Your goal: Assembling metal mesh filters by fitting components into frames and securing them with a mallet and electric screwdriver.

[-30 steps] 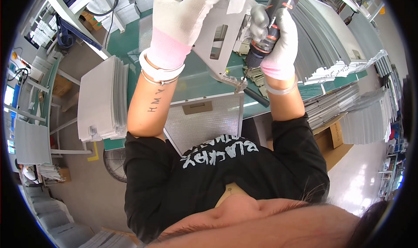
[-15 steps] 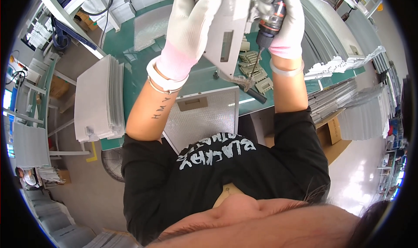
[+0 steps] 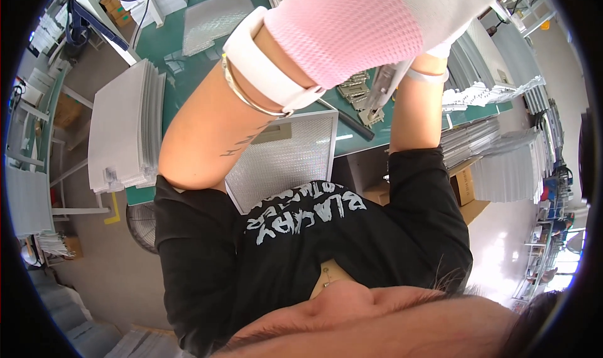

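Observation:
My left hand [image 3: 408, 25], in a white knit glove with a pink cuff, reaches up and across to the right, close to the camera. Its fingers run out at the top edge. Behind it, only a bit of glove and the banded wrist of my right hand [image 3: 441, 49] show; those fingers are hidden. Between the wrists a light metal part [image 3: 388, 84] points downward; which hand bears it I cannot tell. Below it on the green bench lie several small metal plates [image 3: 355, 93] and a dark rod [image 3: 355, 125]. A framed mesh panel [image 3: 289, 154] leans at the bench's front edge.
Stacked pale panels [image 3: 122, 128] stand on the bench's left end. More panels [image 3: 480, 59] are stacked at the right. A clear bubble-textured sheet [image 3: 217, 22] lies at the back. Below right is an open cardboard box [image 3: 468, 191]; a floor fan [image 3: 142, 226] stands below left.
My left hand has swung right and nearer the camera, now covering my right hand. The electric screwdriver that was in my right hand is out of sight. The metal part has turned and shifted right.

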`<state>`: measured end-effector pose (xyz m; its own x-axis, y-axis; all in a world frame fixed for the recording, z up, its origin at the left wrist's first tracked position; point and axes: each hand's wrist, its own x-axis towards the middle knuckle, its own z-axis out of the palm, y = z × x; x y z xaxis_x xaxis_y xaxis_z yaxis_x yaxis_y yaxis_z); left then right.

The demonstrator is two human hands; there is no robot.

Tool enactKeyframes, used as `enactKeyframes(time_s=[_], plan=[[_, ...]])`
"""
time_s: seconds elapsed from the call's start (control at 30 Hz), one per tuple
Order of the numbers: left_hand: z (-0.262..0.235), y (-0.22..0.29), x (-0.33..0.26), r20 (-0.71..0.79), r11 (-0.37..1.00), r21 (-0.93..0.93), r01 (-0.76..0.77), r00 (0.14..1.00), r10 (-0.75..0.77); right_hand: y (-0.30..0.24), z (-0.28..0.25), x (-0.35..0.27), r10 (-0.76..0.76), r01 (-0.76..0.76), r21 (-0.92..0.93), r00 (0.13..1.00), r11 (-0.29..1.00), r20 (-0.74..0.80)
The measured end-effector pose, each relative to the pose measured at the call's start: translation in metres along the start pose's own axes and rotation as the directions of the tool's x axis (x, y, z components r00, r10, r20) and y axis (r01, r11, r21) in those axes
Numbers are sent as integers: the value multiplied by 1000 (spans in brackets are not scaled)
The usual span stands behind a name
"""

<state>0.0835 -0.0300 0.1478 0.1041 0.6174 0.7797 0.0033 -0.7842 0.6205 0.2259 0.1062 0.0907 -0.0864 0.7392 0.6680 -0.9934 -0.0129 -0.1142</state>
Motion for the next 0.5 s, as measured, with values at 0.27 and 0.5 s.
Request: enactKeyframes(time_s=[0.27,0.5], plan=[[-23,-24,-2,62,986,-149,74,996,-66,26,52,-20,-139,3,-382,935,924,-327],[-37,-69,-14,59,810,-554,194,979,-194,-17,-6,-16,-77,-24,-589,986,807,-147]])
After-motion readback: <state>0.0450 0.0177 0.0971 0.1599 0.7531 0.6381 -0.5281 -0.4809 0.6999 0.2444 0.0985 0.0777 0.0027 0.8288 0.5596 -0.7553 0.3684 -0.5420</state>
